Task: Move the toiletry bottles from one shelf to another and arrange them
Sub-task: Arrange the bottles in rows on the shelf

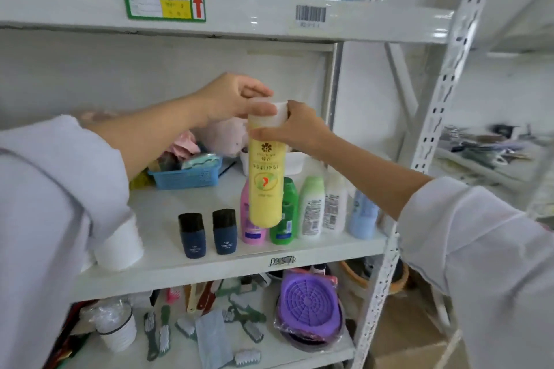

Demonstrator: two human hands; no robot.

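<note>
A tall yellow bottle (266, 185) with a white cap hangs upright above the middle shelf (209, 260). My left hand (230, 99) pinches its cap from above and my right hand (295, 128) grips its neck from the right. On the shelf below stand two dark blue bottles (192, 235) (224, 232) with black caps, then a pink bottle (250, 224), a green bottle (284, 215), a light green bottle (311, 206), a white bottle (334, 203) and a pale blue bottle (361, 215) in a row. The yellow bottle partly hides the pink and green ones.
A blue basket (186, 176) of small items and a white tub (295, 161) sit further back on the middle shelf, white cups (120, 242) at its left. The lower shelf holds brushes and a purple lid (308, 302). A perforated upright post (431, 116) bounds the right side.
</note>
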